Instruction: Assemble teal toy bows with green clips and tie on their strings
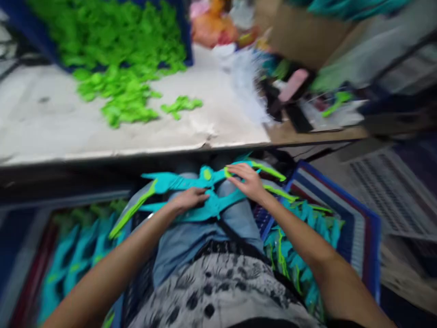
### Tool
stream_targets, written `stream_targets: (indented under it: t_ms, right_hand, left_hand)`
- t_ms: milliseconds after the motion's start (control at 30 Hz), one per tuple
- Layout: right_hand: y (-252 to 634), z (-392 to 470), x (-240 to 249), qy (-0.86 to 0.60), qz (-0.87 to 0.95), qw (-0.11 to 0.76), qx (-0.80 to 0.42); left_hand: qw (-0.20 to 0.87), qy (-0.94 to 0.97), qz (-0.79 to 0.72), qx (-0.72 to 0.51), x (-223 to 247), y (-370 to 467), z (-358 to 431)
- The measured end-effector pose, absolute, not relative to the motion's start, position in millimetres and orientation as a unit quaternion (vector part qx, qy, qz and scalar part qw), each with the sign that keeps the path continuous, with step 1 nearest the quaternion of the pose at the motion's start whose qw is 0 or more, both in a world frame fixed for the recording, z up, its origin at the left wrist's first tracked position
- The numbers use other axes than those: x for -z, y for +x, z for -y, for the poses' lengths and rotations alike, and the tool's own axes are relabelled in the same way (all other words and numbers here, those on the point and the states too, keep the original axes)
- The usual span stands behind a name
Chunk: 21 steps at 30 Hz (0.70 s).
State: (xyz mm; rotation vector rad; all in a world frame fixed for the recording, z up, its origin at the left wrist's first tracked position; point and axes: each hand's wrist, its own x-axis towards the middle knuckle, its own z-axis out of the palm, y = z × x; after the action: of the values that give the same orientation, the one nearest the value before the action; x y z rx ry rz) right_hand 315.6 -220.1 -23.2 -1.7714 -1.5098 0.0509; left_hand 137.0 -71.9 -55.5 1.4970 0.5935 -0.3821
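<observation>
Two turquoise toy-like pieces with long bright green tips lie across my lap, one farther (pixel 170 181) and one nearer (pixel 208 209). My left hand (pixel 189 199) rests between them, its fingers bent against the turquoise parts; blur hides what its fingertips hold. On the right, my right hand (pixel 246 180) is at the farther piece, with its fingers somewhat apart and their tips on a small green part beside the turquoise arm. A round green spot (pixel 206 173) shows on the middle of the farther piece.
A blue bin (pixel 189 36) spills bright green parts (pixel 126 91) onto the white-covered table (pixel 232 132). Clutter and a pink object (pixel 294 85) lie at the back right. Crates with turquoise pieces stand on the left (pixel 78 255) and right (pixel 373 237) of my legs.
</observation>
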Motion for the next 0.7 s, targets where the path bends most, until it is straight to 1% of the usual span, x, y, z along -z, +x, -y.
stream_targets:
  t_ms: [133, 333, 500, 700]
  right_hand:
    - [285, 250, 56, -0.672, 0.658, 0.334, -0.054]
    - [250, 250, 73, -0.644, 0.709, 0.285, -0.042]
    - [245, 246, 78, -0.669, 0.678, 0.300, -0.060]
    - [241, 237, 74, -0.717, 0.574, 0.355, -0.175]
  left_hand:
    - [0.707, 0.639, -0.259, 0.158, 74, 137, 66]
    - [0.691, 0.659, -0.255, 0.153, 74, 136, 71]
    - [0.685, 0.672, -0.237, 0.149, 70, 134, 68]
    - [0.650, 0.719, -0.198, 0.144, 69, 130, 68]
